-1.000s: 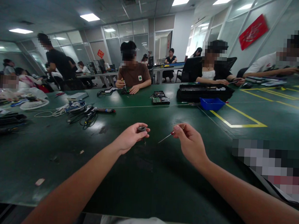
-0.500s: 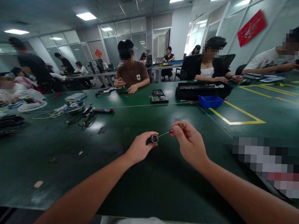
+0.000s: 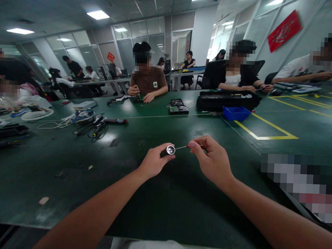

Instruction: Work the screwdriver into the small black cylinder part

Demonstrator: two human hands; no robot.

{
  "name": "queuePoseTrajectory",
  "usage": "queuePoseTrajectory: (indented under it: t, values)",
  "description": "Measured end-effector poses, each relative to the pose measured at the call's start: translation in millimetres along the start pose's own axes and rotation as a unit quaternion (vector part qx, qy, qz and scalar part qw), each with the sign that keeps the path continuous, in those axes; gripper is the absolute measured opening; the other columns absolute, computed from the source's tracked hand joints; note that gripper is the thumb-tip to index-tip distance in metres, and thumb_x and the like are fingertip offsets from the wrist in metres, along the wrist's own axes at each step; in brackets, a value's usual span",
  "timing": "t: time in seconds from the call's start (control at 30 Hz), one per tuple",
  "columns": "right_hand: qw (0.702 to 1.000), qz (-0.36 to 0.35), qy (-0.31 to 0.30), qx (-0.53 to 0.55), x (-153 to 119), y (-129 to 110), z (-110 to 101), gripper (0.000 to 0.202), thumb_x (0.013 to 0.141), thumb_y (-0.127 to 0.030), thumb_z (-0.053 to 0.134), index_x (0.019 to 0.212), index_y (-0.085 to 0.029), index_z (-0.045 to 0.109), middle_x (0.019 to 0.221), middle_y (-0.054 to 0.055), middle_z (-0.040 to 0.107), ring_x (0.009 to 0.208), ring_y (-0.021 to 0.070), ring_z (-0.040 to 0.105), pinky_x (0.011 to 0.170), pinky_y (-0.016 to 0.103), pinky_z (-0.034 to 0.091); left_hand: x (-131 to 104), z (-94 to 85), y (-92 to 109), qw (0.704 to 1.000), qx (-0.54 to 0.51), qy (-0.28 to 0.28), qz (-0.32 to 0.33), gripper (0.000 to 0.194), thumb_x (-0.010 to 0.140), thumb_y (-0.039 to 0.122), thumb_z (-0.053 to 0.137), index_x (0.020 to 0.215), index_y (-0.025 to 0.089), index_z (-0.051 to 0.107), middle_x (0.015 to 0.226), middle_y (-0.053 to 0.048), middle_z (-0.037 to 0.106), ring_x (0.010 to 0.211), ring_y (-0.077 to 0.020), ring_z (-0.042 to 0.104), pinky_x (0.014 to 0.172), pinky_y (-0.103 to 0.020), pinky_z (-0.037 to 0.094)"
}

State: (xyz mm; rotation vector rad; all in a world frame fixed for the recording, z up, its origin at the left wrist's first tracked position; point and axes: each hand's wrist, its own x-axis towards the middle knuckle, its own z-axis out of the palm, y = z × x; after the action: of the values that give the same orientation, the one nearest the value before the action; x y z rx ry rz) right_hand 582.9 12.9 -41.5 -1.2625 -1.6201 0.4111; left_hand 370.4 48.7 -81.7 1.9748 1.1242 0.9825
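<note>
The left hand (image 3: pixel 154 162) pinches a small dark cylinder (image 3: pixel 170 150) between thumb and fingers above the green table (image 3: pixel 178 209), its round open end facing the camera; the right hand (image 3: pixel 213 156) is clamped on a slim screwdriver (image 3: pixel 181 147), its metal shaft at the cylinder's rim; a blue tray (image 3: pixel 236 114) sits farther off.

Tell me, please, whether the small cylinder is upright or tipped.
Tipped: the small cylinder shows its round end nearly face-on, its dark side running into the left hand.
</note>
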Motion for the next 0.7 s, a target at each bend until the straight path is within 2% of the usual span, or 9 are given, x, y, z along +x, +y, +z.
queuePoseTrajectory:
  t: [0.33, 0.7]
  values:
    - [0.999, 0.017, 0.02, -0.027, 3.8, 5.6, -0.6, 0.033, 0.094, -0.05, 0.056, 0.084, -0.021, 0.068, 0.067, 0.0, 0.065, 0.06, 0.0165, 0.059, 0.059, 0.03, 0.04, -2.7, -0.6, 8.2, 0.999, 0.038, 0.016, 0.001, 0.038, 0.086, 0.026, 0.071, 0.125, 0.024, 0.066, 0.124, -0.002, 0.069, 0.119, -0.0219, 0.061, 0.107, -0.035, 0.043]
    - [0.999, 0.034, 0.014, -0.027, 5.3, 5.0, 0.4, 0.035, 0.095, -0.051, 0.054, 0.085, -0.021, 0.068, 0.068, 0.001, 0.064, 0.06, 0.0168, 0.057, 0.058, 0.031, 0.039, -3.6, -1.8, 9.3, 0.999, 0.045, 0.023, -0.004, 0.04, 0.087, 0.026, 0.07, 0.127, 0.024, 0.064, 0.127, -0.002, 0.068, 0.12, -0.0219, 0.06, 0.107, -0.035, 0.044]
